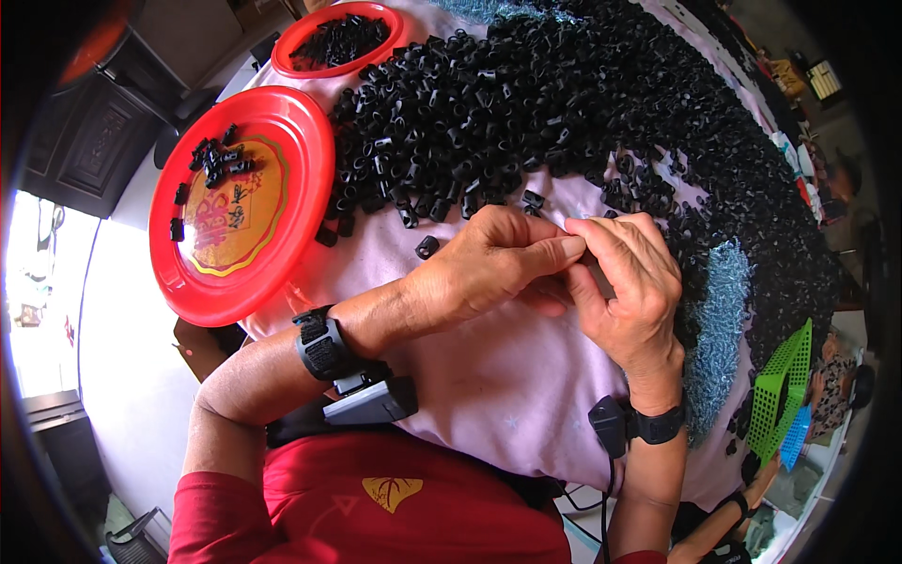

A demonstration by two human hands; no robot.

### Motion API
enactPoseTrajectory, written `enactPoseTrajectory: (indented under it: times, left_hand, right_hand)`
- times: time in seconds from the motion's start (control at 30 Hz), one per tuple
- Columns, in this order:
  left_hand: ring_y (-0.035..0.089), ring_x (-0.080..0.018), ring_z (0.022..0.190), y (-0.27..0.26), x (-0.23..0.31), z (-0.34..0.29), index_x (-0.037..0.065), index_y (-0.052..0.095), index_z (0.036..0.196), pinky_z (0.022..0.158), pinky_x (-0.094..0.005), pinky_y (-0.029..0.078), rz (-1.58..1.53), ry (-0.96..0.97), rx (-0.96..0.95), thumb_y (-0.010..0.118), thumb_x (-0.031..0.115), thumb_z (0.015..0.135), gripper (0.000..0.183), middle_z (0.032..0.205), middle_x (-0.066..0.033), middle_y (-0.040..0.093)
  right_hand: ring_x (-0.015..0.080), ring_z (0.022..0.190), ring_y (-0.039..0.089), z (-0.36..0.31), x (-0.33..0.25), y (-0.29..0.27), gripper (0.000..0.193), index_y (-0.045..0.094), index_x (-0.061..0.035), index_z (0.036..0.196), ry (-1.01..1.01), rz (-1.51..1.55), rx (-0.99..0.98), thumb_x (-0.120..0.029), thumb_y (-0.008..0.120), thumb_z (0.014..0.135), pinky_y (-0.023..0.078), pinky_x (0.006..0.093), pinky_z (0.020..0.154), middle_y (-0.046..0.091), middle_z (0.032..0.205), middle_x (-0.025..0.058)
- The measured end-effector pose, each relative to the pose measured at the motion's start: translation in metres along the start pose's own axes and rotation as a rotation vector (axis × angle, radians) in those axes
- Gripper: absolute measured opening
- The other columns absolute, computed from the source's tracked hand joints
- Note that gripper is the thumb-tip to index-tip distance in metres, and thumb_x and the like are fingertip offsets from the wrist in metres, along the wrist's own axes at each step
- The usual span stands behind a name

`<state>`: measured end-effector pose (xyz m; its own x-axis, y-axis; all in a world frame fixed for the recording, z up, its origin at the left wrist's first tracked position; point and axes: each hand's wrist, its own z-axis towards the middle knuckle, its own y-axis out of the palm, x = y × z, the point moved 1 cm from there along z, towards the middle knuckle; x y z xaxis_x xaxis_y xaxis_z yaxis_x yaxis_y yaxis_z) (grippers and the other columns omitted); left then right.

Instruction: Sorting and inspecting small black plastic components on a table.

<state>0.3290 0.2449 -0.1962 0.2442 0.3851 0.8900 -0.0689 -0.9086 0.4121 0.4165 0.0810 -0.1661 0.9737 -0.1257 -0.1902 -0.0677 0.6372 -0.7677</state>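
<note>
- One pink cloth [498, 395] covers the surface before you in the head view, with bright floor to its left.
- Black plastic pieces [470, 113], too many to count, make one broad heap on the cloth beyond your hands and away to the right.
- Two red plates stand at the left: the near plate [169, 273] holds one small cluster of black pieces plus two apart near its left side; the far plate [401, 28] holds many.
- One loose piece [427, 247] lies on the cloth just beside your left wrist.
- Your left hand [503, 263] has thumb and forefinger pressed together; you cannot tell what they pinch.
- Your right hand [628, 282] curls inward, fingertips meeting the left's; its grip is hidden.
- Right of it lie one blue-grey tangled strip [719, 329], one green basket [782, 390] and one blue basket [796, 437].
</note>
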Motion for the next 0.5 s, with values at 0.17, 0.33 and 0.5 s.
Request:
enactPoseTrajectory:
  times: [0.17, 0.33, 0.5]
  left_hand:
    - [0.071, -0.0191, 0.099, -0.001, 0.007, -0.006, -0.002, 0.065, 0.124, 0.084, -0.0333, 0.06, -0.171, -0.056, 0.006, 0.052, 0.037, 0.107, 0.045, 0.108, -0.0122, 0.073]
    - [0.072, -0.0195, 0.099, 0.005, 0.006, -0.011, -0.002, 0.063, 0.126, 0.083, -0.0326, 0.06, -0.105, -0.071, 0.018, 0.051, 0.035, 0.107, 0.044, 0.11, -0.013, 0.072]
    - [0.072, -0.0184, 0.098, 0.005, 0.007, -0.014, -0.003, 0.063, 0.126, 0.079, -0.0309, 0.06, -0.051, -0.064, 0.021, 0.054, 0.034, 0.106, 0.043, 0.111, -0.013, 0.072]
  right_hand:
    - [0.0296, 0.089, 0.065, 0.004, -0.003, -0.005, 0.04, 0.07, 0.0002, 0.115, 0.064, 0.045, 0.033, -0.002, 0.078, 0.075, 0.056, 0.0371, 0.075, 0.07, 0.106, 0.0132]
    - [0.0292, 0.094, 0.064, 0.004, -0.004, -0.004, 0.042, 0.07, -0.0014, 0.115, 0.057, 0.059, 0.033, -0.003, 0.08, 0.074, 0.056, 0.0367, 0.08, 0.07, 0.109, 0.0116]
    - [0.029, 0.092, 0.064, 0.002, -0.006, -0.006, 0.042, 0.07, -0.0013, 0.115, 0.101, 0.096, -0.016, -0.007, 0.081, 0.075, 0.055, 0.0363, 0.077, 0.07, 0.109, 0.0123]
